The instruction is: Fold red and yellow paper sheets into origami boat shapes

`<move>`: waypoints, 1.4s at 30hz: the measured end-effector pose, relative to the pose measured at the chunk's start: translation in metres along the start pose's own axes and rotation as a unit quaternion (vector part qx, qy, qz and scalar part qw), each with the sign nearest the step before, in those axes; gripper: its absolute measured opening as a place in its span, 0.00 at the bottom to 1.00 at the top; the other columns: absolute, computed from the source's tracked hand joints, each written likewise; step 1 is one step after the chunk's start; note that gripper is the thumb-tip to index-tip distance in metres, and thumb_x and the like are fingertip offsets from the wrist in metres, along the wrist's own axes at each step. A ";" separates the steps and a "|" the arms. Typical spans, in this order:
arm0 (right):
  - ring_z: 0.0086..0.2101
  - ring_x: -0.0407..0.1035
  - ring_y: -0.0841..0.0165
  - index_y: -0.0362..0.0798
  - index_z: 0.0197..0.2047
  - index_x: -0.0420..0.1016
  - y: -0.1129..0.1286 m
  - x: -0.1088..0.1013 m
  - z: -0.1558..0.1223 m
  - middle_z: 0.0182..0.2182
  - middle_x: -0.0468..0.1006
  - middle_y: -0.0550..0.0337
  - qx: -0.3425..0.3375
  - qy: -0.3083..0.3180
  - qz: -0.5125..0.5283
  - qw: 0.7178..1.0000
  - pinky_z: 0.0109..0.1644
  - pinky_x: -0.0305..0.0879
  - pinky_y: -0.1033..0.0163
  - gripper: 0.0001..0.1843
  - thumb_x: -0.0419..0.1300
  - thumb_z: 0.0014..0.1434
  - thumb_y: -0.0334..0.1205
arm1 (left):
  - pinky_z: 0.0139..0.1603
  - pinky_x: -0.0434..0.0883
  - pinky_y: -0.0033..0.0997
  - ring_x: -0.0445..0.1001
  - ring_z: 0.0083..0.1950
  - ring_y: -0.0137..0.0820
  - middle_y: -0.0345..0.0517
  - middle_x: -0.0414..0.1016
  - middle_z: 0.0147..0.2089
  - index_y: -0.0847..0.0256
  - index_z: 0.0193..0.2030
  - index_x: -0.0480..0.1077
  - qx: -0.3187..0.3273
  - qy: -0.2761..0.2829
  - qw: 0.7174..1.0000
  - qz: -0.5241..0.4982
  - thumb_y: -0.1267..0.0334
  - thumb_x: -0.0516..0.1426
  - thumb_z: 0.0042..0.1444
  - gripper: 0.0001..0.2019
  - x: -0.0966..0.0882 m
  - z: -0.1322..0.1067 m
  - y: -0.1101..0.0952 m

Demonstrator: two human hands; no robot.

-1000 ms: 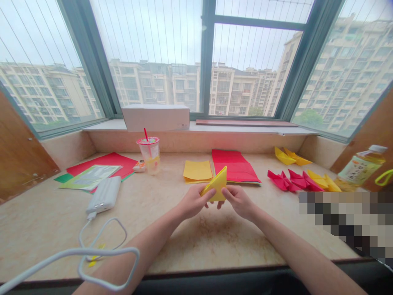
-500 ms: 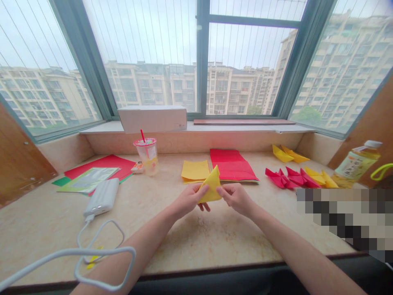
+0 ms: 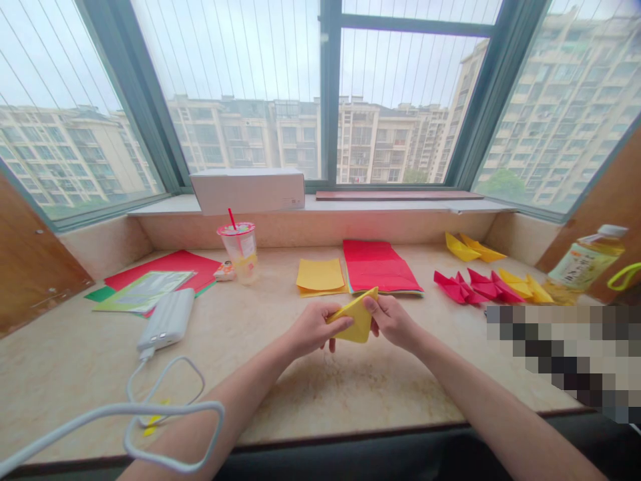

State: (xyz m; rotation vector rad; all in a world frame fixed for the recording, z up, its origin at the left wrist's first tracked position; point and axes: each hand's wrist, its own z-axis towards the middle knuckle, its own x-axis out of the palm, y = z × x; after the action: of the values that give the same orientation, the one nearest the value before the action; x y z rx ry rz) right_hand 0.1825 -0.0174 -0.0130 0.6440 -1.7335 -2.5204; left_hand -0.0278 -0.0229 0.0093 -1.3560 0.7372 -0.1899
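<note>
A folded yellow paper (image 3: 356, 318) is held just above the stone counter (image 3: 320, 387) between both hands. My left hand (image 3: 313, 327) pinches its left corner with thumb on top. My right hand (image 3: 393, 322) grips its right edge, fingers closed on the fold. Behind the hands lie a stack of yellow sheets (image 3: 320, 275) and a stack of red sheets (image 3: 379, 267).
Folded red and yellow paper shapes (image 3: 483, 286) lie at the right, by a drink bottle (image 3: 583, 264). A plastic cup with a red straw (image 3: 239, 250), a white power bank (image 3: 167, 319) with its cable, and coloured sheets (image 3: 160, 277) sit left. A white box (image 3: 248, 190) rests on the sill.
The yellow paper has tilted down from standing on end to lying flatter between my hands. My right hand has closed in onto its right edge.
</note>
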 end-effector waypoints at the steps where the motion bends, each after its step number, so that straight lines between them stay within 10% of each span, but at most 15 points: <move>1: 0.14 0.59 0.75 0.47 0.23 0.64 0.000 0.000 0.000 0.13 0.66 0.64 0.002 0.004 0.003 1.000 0.17 0.52 0.70 0.31 0.46 0.66 0.63 | 0.14 0.59 0.18 0.72 0.18 0.26 0.39 0.70 0.23 0.66 0.35 0.72 -0.001 0.004 1.000 0.004 0.44 0.57 0.58 0.22 0.000 -0.001 -0.001; 5: 0.13 0.60 0.74 0.47 0.21 0.65 0.001 -0.002 0.000 0.13 0.66 0.63 0.014 0.008 0.018 1.000 0.16 0.52 0.70 0.33 0.45 0.65 0.64 | 0.16 0.60 0.20 0.72 0.19 0.26 0.40 0.71 0.23 0.66 0.40 0.73 0.007 0.007 1.000 0.017 0.44 0.54 0.60 0.23 0.005 -0.002 0.000; 9: 0.12 0.58 0.74 0.47 0.19 0.64 0.003 -0.001 -0.002 0.11 0.65 0.64 -0.003 -0.012 -0.023 1.000 0.16 0.50 0.69 0.34 0.44 0.67 0.62 | 0.32 0.73 0.28 0.78 0.34 0.32 0.46 0.79 0.37 0.61 0.57 0.67 0.102 -0.108 0.986 0.080 0.52 0.59 0.59 0.22 0.010 0.001 0.003; 14: 0.15 0.61 0.72 0.48 0.23 0.66 0.003 0.002 -0.004 0.13 0.66 0.63 -0.039 -0.053 -0.073 0.995 0.20 0.55 0.67 0.31 0.45 0.67 0.61 | 0.57 0.68 0.43 0.72 0.55 0.40 0.49 0.74 0.52 0.56 0.48 0.72 0.217 -0.208 0.927 0.222 0.63 0.62 0.56 0.12 0.008 0.003 0.003; 24: 0.22 0.66 0.68 0.44 0.56 0.71 0.005 0.001 -0.007 0.18 0.67 0.64 -0.082 -0.055 -0.127 0.987 0.28 0.63 0.65 0.27 0.47 0.69 0.56 | 0.39 0.69 0.29 0.71 0.36 0.30 0.43 0.74 0.40 0.58 0.43 0.70 0.182 -0.212 0.926 0.255 0.58 0.62 0.56 0.11 0.008 -0.001 -0.003; 33: 0.20 0.62 0.72 0.49 0.58 0.66 0.004 0.009 -0.008 0.26 0.72 0.63 -0.063 -0.008 0.014 0.998 0.23 0.60 0.68 0.31 0.49 0.64 0.64 | 0.26 0.61 0.24 0.65 0.25 0.24 0.38 0.71 0.30 0.61 0.34 0.68 0.102 -0.204 0.965 0.131 0.52 0.65 0.51 0.15 0.008 0.001 -0.006; 42: 0.26 0.66 0.70 0.47 0.41 0.72 0.021 0.003 -0.005 0.27 0.70 0.62 0.024 0.093 0.187 0.978 0.29 0.65 0.67 0.26 0.53 0.62 0.63 | 0.18 0.55 0.20 0.59 0.17 0.21 0.30 0.64 0.18 0.61 0.35 0.65 0.016 -0.066 0.993 -0.096 0.48 0.67 0.47 0.21 0.005 0.000 -0.006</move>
State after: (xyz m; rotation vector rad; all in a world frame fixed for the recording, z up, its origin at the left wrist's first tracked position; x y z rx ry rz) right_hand 0.1771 -0.0312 0.0036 0.4834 -1.6714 -2.1028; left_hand -0.0224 -0.0270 0.0135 -1.3951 0.4907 -0.2602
